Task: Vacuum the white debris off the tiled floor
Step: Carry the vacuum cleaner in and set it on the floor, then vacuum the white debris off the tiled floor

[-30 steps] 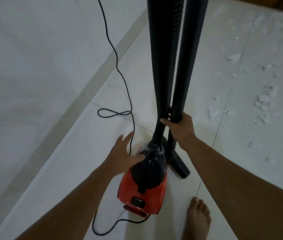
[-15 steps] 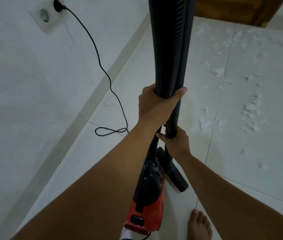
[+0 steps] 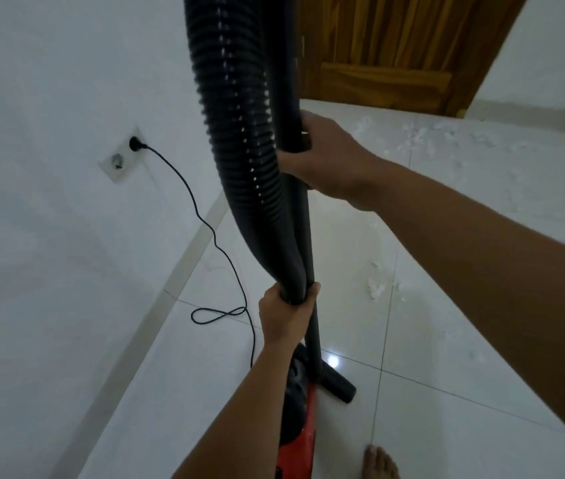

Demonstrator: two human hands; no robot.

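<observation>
A red and black vacuum cleaner (image 3: 300, 423) stands on the tiled floor (image 3: 446, 357) below me. Its ribbed black hose (image 3: 236, 133) rises up past the camera beside the smooth black wand (image 3: 312, 305). My left hand (image 3: 286, 312) grips the lower end of the hose. My right hand (image 3: 322, 157) is closed around the wand higher up. The wand's floor nozzle (image 3: 338, 383) rests on the tiles. White debris (image 3: 376, 286) lies scattered to the right, with more debris (image 3: 426, 140) near the door.
The vacuum's black cord (image 3: 205, 216) runs from a wall socket (image 3: 123, 157) down to a loop on the floor. A white wall (image 3: 49, 254) stands to the left. A wooden door (image 3: 395, 46) is at the back. My bare foot (image 3: 379, 461) is beside the vacuum.
My right hand has slid up the wand from just above the vacuum to well above my left hand. My left hand went from the vacuum body to the hose. The view has tilted up.
</observation>
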